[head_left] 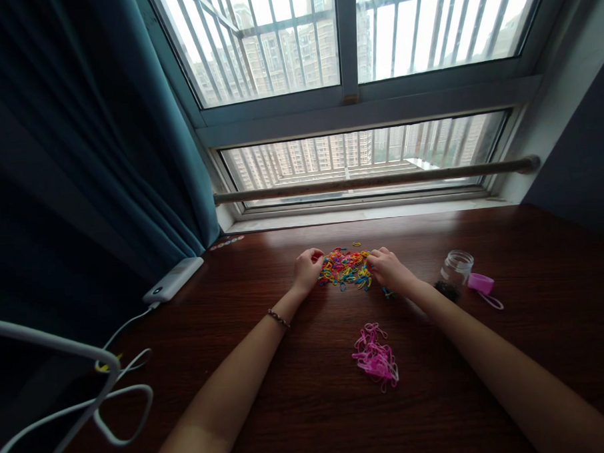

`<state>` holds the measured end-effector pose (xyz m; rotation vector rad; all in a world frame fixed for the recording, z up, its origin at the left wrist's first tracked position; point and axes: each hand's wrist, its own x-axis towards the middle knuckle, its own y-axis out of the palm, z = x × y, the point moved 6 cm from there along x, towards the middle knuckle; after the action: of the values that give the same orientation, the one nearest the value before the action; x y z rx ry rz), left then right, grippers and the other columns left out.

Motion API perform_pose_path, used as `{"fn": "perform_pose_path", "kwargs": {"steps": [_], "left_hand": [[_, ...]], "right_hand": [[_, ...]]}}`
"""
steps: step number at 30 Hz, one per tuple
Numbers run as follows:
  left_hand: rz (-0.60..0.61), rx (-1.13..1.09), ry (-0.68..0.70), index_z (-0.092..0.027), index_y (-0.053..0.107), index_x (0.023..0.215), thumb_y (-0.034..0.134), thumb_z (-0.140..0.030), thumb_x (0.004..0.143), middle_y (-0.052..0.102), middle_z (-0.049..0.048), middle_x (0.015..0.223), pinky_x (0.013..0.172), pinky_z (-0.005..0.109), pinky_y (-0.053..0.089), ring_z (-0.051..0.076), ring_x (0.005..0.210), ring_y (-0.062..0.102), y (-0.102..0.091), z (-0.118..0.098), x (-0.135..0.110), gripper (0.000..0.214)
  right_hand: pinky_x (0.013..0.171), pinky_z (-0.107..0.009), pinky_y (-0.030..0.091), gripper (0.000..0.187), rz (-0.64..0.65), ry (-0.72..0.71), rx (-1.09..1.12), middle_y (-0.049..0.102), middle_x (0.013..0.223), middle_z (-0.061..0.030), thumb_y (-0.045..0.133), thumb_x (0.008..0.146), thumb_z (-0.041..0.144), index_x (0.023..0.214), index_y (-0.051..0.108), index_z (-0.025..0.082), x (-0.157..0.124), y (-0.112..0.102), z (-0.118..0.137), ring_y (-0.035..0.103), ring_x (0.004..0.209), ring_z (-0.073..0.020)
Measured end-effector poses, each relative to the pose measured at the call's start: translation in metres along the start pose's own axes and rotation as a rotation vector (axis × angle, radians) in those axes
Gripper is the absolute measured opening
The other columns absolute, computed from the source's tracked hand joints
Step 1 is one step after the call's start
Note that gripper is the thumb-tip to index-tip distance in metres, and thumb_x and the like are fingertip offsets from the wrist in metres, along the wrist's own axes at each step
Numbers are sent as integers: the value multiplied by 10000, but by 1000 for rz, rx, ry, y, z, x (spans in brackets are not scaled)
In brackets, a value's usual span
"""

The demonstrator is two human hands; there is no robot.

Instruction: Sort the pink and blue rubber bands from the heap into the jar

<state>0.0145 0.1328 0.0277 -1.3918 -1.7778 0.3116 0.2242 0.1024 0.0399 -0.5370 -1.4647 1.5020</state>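
A loose pile of small rubber bands (344, 270) in red, yellow, blue, green and orange lies on the brown wooden table. My left hand (308, 269) touches the pile's left edge, its fingers curled and pressed together. At the right edge is my right hand (386, 269), with thumb and fingertips pinched among the bands. Whatever either set of fingertips grips is too small to make out. Nearer to me, between my forearms, sits a separate heap of pink rubber bands (376, 358).
Right of my right hand stand a clear jar (458, 266), a dark clump (445, 291) partly behind my forearm, and a pink lid (481, 283) with a loop. A white power bank (175, 281) and looping white cable (123, 392) are at left. Behind the table is a barred window.
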Motion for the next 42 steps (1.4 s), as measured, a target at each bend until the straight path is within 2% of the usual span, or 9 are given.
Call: {"fn": "perform_pose_path", "kwargs": {"steps": [11,17,22,25,28,34,38,40,42], "left_hand": [[235,88,473,-173,610,854,462,-143,786,617,58,961,907,315,386,169,977,523,16,-38,-18,165],[294,199,452,-180,621,873,426,-165,815,617,61,993,931,373,347,184,1035,498,23,-34,-20,203],[297,216,414,-185,619,889,416,-156,816,605,65,1033,948,416,308,188,1061,478,25,-32,-20,218],[302,216,406,-195,612,916,397,-142,821,607,59,1040,969,461,257,193,1075,467,26,-31,-21,241],[291,230,414,-182,622,893,401,-150,822,610,67,1010,957,445,278,198,1044,479,25,-31,-20,235],[214,151,429,-160,618,862,470,-145,783,592,68,956,879,342,383,178,939,516,18,-30,-16,169],[174,129,374,-151,588,778,507,-113,740,584,57,843,790,301,430,167,834,538,14,-26,-13,97],[158,143,339,-152,569,729,508,-106,732,582,50,790,760,301,436,165,784,542,11,-25,-12,77],[146,130,306,-155,562,737,505,-112,735,586,43,767,737,295,441,159,751,545,9,-24,-11,72]], "right_hand": [[660,-239,458,146,-244,315,690,673,724,-22,556,657,224,733,666,165,0,4,-30,617,692,-153],[668,-280,474,194,-314,435,808,673,730,-29,631,598,326,711,658,170,-3,11,-45,616,730,-182],[582,-266,475,297,-346,439,1090,650,673,-57,684,551,384,697,620,133,-4,5,-39,602,641,-168],[547,-234,463,337,-217,432,1265,649,695,-59,696,558,383,762,634,122,-3,-1,-27,587,600,-131],[474,-196,428,373,19,389,1300,645,679,-50,701,570,368,838,649,113,-1,-8,-11,552,522,-89],[479,-190,461,277,653,212,1129,624,570,-21,692,576,330,736,642,110,-20,-13,39,590,525,-109],[506,-207,488,322,1060,115,1041,657,661,-29,682,580,304,848,640,130,-46,-5,65,610,550,-120],[501,-210,487,357,1099,116,1010,666,706,-37,671,591,284,914,631,140,-48,-1,64,611,546,-122],[486,-196,472,301,925,166,986,665,705,-41,633,633,268,903,633,136,-36,2,49,604,532,-114]]}}
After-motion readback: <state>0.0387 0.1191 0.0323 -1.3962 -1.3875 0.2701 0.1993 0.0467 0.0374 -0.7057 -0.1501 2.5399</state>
